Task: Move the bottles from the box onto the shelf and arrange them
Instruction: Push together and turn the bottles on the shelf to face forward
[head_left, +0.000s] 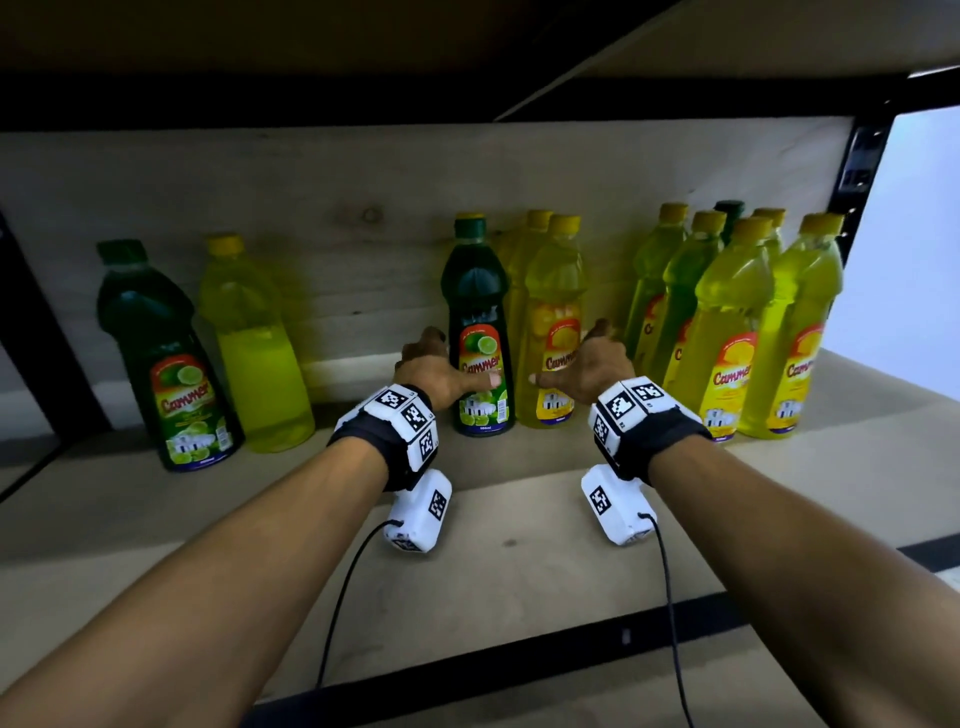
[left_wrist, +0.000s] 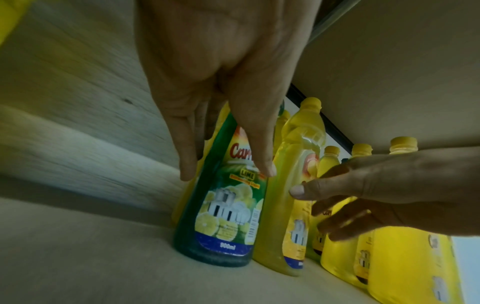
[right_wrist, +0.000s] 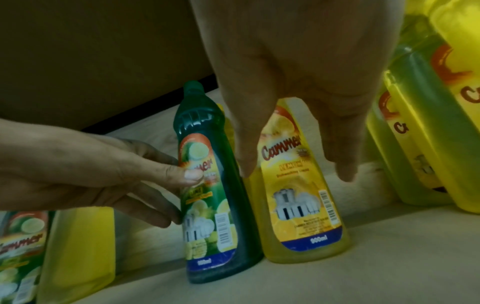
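A green lime bottle (head_left: 480, 312) and a yellow lemon bottle (head_left: 553, 291) stand upright, side by side, at mid-shelf. My left hand (head_left: 447, 358) holds the green bottle (right_wrist: 207, 226), thumb on its label and fingers round its left side. My right hand (head_left: 571, 358) holds the yellow bottle (left_wrist: 275, 226) the same way, thumb across the label and fingers on the right side. In the left wrist view the green bottle (left_wrist: 221, 226) rests flat on the board. The right wrist view shows the yellow bottle (right_wrist: 298, 205) standing on the board too. No box is in view.
The wooden shelf board (head_left: 519, 545) has bare room in front. Another green bottle (head_left: 161, 364) and a yellow one (head_left: 254, 353) stand at the left. Several yellow bottles (head_left: 727, 322) crowd the right end by a black upright (head_left: 857, 166). An upper shelf (head_left: 311, 52) hangs close overhead.
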